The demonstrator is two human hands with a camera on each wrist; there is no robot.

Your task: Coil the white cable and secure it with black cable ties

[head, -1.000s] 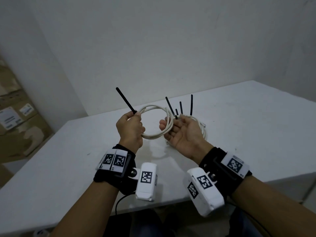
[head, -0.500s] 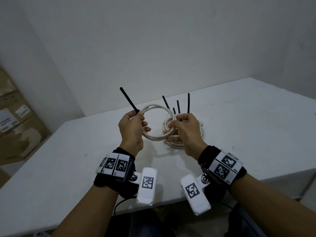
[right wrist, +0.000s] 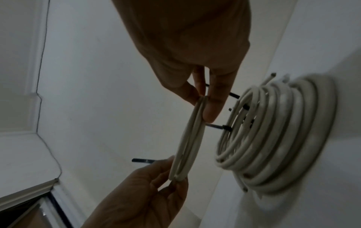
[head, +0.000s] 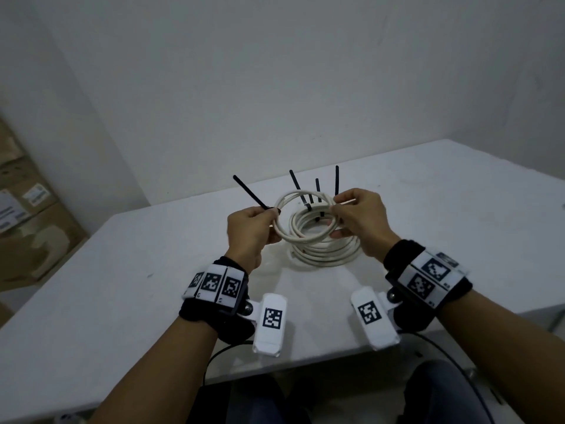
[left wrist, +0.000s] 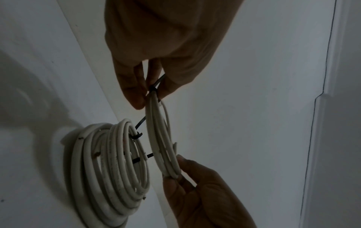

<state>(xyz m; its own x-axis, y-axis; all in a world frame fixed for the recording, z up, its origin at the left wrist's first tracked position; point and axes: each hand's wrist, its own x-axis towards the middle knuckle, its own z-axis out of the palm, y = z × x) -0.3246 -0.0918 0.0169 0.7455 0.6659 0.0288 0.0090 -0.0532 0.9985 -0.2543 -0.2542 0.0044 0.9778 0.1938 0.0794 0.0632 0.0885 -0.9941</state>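
- The left hand [head: 248, 229] hides where its black cable tie [head: 250, 193] meets the held white cable coil [head: 305, 217]; its grip pinches tie and coil together.
- The right hand [head: 362, 220] pinches the coil's right side, above the worktop [head: 443, 209].
- Just behind lies a stack of tied coils [head: 324, 252], partly screened.
- Cardboard boxes [head: 27, 228], cut off, stand far left.

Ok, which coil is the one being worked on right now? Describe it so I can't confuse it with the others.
Start at the white table and find the stack of tied coils lying on it. Just above that stack, the held coil hangs in the air between the left hand and the right hand. Unlike the stacked ones, it is lifted off the table, with one black tie tail slanting up from the left fingers.
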